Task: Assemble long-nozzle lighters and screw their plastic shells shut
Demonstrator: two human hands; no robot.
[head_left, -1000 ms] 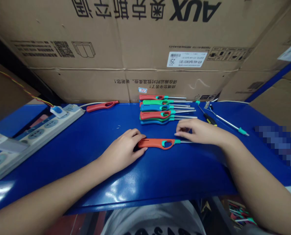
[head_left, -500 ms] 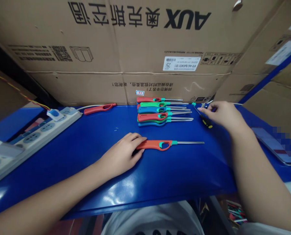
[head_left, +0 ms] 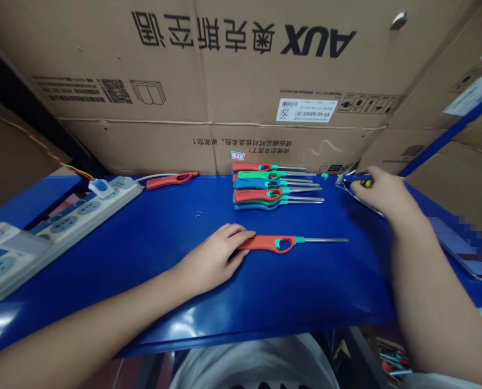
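Observation:
My left hand (head_left: 216,256) is closed around the butt end of an orange-red long-nozzle lighter (head_left: 265,243). The lighter lies on the blue table, its metal tube pointing right and its trigger loop facing me. At the back right, my right hand (head_left: 387,197) is closed on a screwdriver with a black and yellow handle (head_left: 365,183); the hand hides part of it. Small metal and teal bits (head_left: 324,176) lie to the left of that hand. Behind the held lighter, several red, green and blue lighters (head_left: 261,183) are stacked, tubes to the right.
A white power strip (head_left: 74,221) with plugs runs along the left side. Near it lies a red lighter shell (head_left: 172,180). Cardboard (head_left: 208,70) walls the back. A phone-like slab (head_left: 460,248) is at the right edge, and a box of parts (head_left: 395,359) stands below.
My right hand has picked up the screwdriver that lay on the table beside it. The left hand keeps its hold on the lighter. The whole view has shifted slightly.

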